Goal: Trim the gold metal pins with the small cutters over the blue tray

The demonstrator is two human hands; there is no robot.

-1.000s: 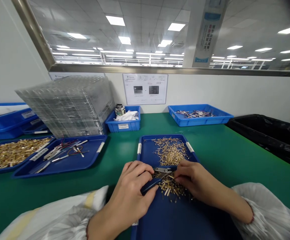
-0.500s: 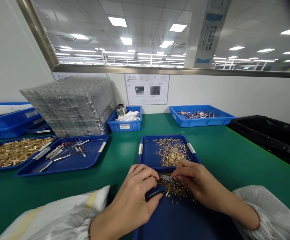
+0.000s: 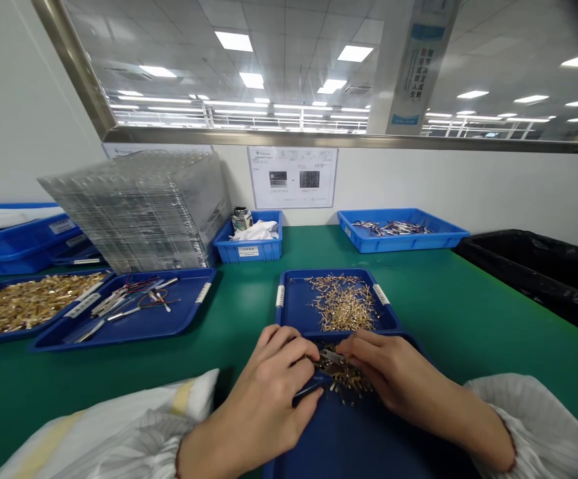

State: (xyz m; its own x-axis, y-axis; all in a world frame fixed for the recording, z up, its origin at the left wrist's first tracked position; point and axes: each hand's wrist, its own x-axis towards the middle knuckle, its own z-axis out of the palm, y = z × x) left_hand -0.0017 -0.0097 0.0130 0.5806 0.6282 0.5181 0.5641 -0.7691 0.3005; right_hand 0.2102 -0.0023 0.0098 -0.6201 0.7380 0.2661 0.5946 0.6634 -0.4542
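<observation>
My left hand (image 3: 271,389) is wrapped round a pair of small pliers or cutters with blue handles (image 3: 313,384); their metal jaws point right. Close to the jaw tips, my right hand (image 3: 401,372) has thumb and fingers pinched together. Whatever they hold is too small or hidden to make out. Beneath both hands lies a heap of small brass-coloured pins (image 3: 349,381) in a dark blue tray (image 3: 353,439). Just beyond, another blue tray (image 3: 296,311) holds a loose pile of thin gold pins (image 3: 346,305).
To the left stand a tray of gold parts (image 3: 34,299), a tray with wired pieces (image 3: 169,316) and a tall stack of clear plastic trays (image 3: 144,206). Blue bins (image 3: 249,251) (image 3: 403,241) line the back; a black-lined bin (image 3: 533,279) is at right.
My right hand has shifted slightly left, nearer the jaws. My left hand and the cutters have barely moved.
</observation>
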